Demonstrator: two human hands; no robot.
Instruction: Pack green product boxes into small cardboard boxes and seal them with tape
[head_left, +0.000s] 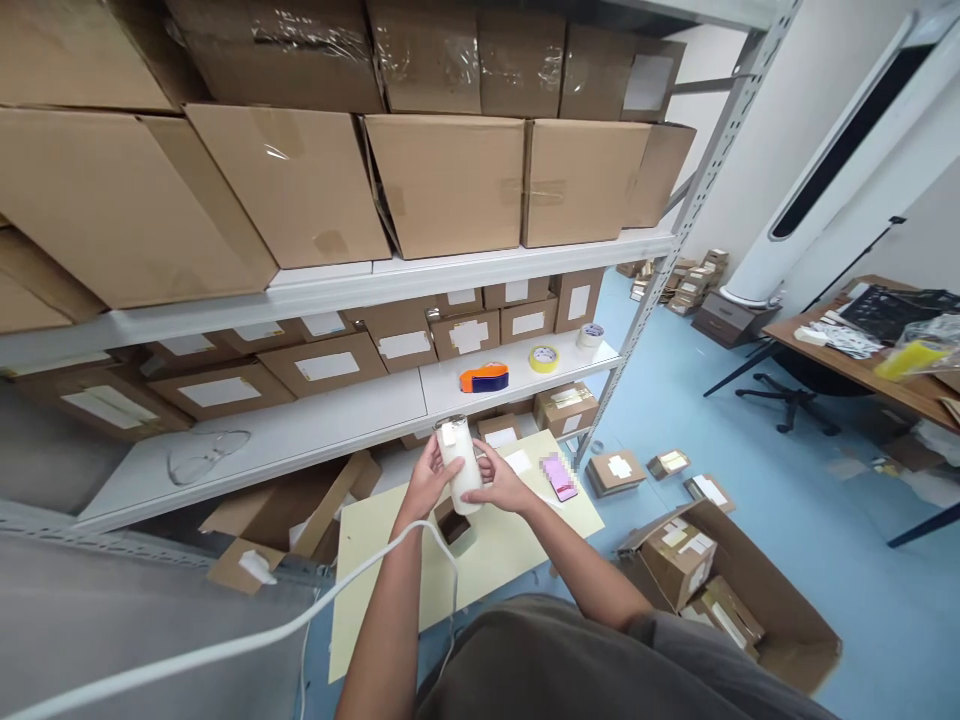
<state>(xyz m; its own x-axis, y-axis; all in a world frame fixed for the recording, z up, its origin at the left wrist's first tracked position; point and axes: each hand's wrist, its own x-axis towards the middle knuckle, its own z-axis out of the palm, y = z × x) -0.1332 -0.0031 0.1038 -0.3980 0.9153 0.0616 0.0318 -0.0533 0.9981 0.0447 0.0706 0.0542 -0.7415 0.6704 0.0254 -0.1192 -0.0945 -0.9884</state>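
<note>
My left hand [425,480] and my right hand [497,478] both grip a white cylinder [463,478] with a darker, shiny rim at its upper end. It is tilted slightly, and I cannot make out whether it is a cup or a wrapped jar. My left fingers wrap one side; my right thumb and fingers press the other. Just below the cylinder, a small open cardboard box [454,527] stands on the cream-coloured tabletop [502,565]. A pixelated pink phone [559,477] and a white paper [518,461] lie to the right.
An orange and blue tape dispenser [484,378], a yellow tape roll [544,359] and a white tape roll [590,336] sit on the shelf [360,412]. A white cable [255,634] crosses in front. An open carton [799,635] holding boxes stands at right.
</note>
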